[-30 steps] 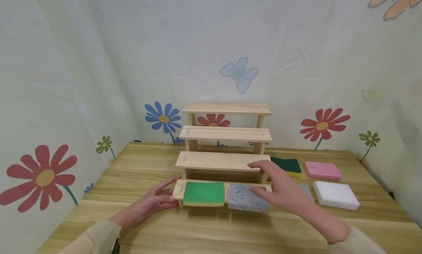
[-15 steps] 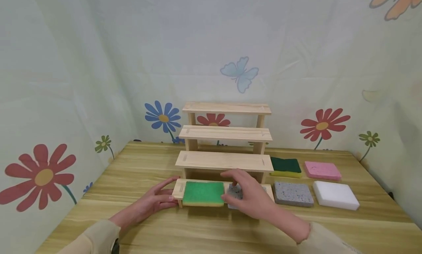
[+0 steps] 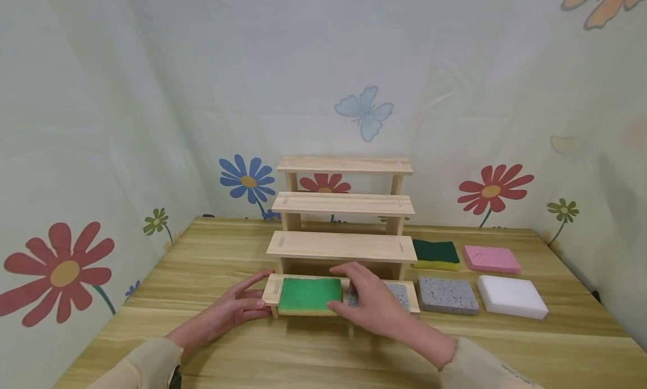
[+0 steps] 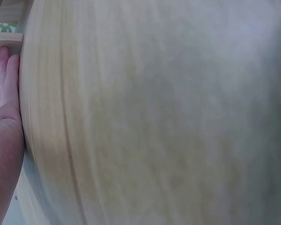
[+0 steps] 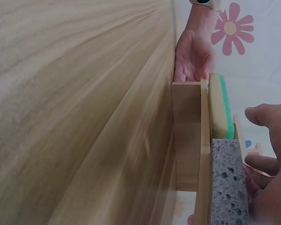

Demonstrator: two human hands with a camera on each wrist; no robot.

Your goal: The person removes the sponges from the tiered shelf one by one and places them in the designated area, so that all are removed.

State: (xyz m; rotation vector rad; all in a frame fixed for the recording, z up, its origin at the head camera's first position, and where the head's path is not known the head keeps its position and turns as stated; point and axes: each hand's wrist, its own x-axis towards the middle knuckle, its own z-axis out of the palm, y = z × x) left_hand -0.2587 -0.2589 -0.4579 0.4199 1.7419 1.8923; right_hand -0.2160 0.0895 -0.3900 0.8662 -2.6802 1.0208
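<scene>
My left hand [image 3: 233,306] touches the left end of the lowest step of a wooden tiered rack [image 3: 338,245]; straight fingers lie along that end in the left wrist view. On this step lie a green-and-yellow sponge [image 3: 310,294] and, right of it, a grey speckled sponge [image 3: 398,294]. My right hand [image 3: 373,300] is over the grey one, thumb and fingers spread, partly covering it in the head view. From the right wrist, the thumb stands apart from the green sponge [image 5: 220,108]. The other fingers are close to the grey sponge [image 5: 228,183]; contact is unclear.
Right of the rack, on the wood-grain table [image 3: 232,237], lie a dark green and yellow sponge [image 3: 436,255], a pink sponge [image 3: 492,259], another grey speckled sponge [image 3: 447,295] and a white sponge [image 3: 513,296]. A flower-printed curtain [image 3: 303,69] hangs behind.
My right hand has moved left across the front step, from the grey sponge's right end to the gap beside the green sponge. The left hand stays at the rack's end.
</scene>
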